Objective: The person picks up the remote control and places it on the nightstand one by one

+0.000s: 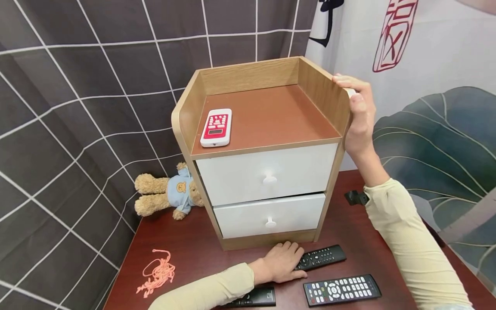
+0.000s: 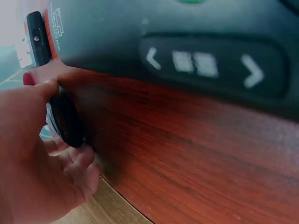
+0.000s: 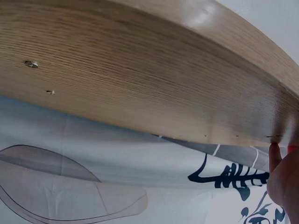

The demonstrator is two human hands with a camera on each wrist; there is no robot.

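A small cabinet [image 1: 267, 243] with wood-grain sides and two white drawers stands on the table. My right hand [image 1: 358, 116] grips the top of its right side panel [image 1: 321, 92], fingers over the edge; the right wrist view catches that hand [image 3: 286, 179] against the panel's outer face. In front of the cabinet's base, my left hand [image 1: 282, 262] holds one end of a black remote control [image 1: 323, 257] lying at a slant. Seen from the left wrist, thumb and fingers close around the remote's end [image 2: 67, 119]. Both drawers are shut.
A white-and-red remote [image 1: 217, 128] lies on the cabinet top. Another black remote [image 1: 342, 290] sits at the front right, and one more [image 1: 259, 297] is partly under my left forearm. Orange cord [image 1: 159, 273] and a teddy bear [image 1: 180, 190] are at left.
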